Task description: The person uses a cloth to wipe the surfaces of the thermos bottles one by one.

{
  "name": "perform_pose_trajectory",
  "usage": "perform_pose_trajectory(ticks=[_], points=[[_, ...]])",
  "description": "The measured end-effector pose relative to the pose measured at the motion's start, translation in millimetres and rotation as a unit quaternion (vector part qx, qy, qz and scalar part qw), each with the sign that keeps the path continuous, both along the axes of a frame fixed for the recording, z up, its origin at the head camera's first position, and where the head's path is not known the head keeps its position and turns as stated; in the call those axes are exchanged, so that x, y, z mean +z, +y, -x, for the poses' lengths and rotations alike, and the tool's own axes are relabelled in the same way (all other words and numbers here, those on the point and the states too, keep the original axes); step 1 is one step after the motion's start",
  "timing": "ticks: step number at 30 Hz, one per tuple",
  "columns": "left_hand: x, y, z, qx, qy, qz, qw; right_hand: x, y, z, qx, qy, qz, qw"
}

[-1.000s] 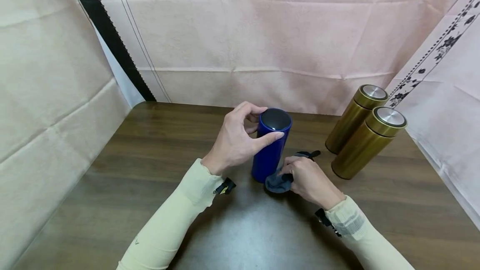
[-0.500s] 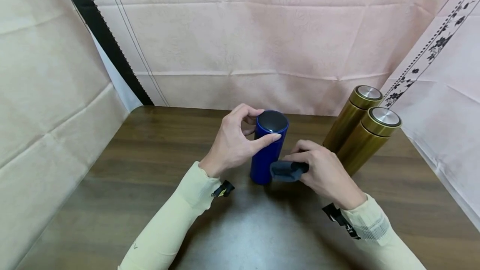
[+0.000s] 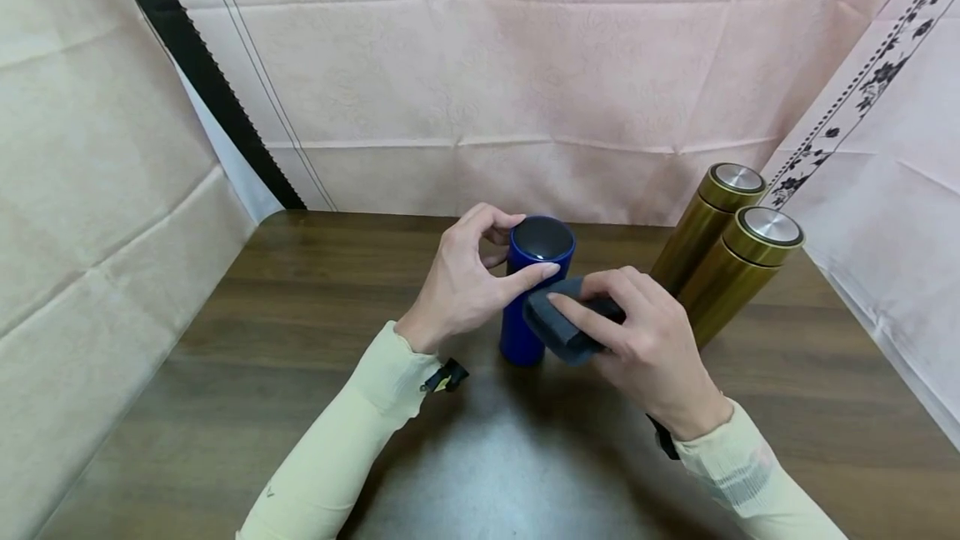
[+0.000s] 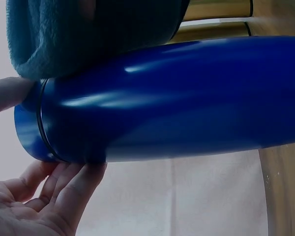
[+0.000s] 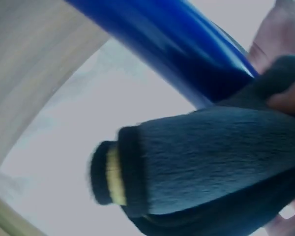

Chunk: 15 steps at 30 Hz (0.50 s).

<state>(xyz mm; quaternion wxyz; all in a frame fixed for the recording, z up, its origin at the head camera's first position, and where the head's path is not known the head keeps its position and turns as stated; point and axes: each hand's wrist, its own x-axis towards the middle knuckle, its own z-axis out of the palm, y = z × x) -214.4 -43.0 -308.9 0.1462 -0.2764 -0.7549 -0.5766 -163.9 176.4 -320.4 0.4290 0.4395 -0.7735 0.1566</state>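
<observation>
A blue vacuum flask (image 3: 516, 325) with a dark lid top stands upright on the wooden table. My left hand (image 3: 467, 288) holds it around the lid, thumb on the near side and fingers behind. In my right hand (image 3: 648, 340) is a folded dark grey-blue cloth (image 3: 564, 323), gripped between thumb and fingers and laid against the flask's upper right side. The left wrist view shows the plush cloth (image 4: 49, 39) over the flask (image 4: 177, 98), close to the lid seam. Seen from the right wrist, the cloth (image 5: 211, 152) overlaps the flask's lid end.
Two gold flasks with silver-topped lids, a rear one (image 3: 693, 232) and a front one (image 3: 738, 273), stand close together right of my right hand. Pale cloth curtains (image 3: 465, 90) hang behind and beside the wooden table (image 3: 300, 340).
My right hand has raised the cloth from the blue flask's base up its right side, near the lid. The left hand keeps its hold; the flask has stayed in place.
</observation>
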Motion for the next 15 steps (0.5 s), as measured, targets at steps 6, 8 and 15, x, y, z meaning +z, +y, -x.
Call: perform_pose_trajectory(ticks=[6,8,15], points=[[1.2,0.5,-1.3,-0.002,-0.006,0.004,1.0,-13.1,-9.7,3.0,-0.013,0.087,-0.014,0.996],[1.6,0.5,-1.6,-0.004,-0.008,0.003,1.0,-17.7,-12.3,4.1,-0.008,0.081,-0.01,0.997],[2.1,-0.3,-1.4,0.002,-0.005,0.012,0.9999,-32.6,-20.6,3.2,-0.007,0.012,-0.032,0.999]])
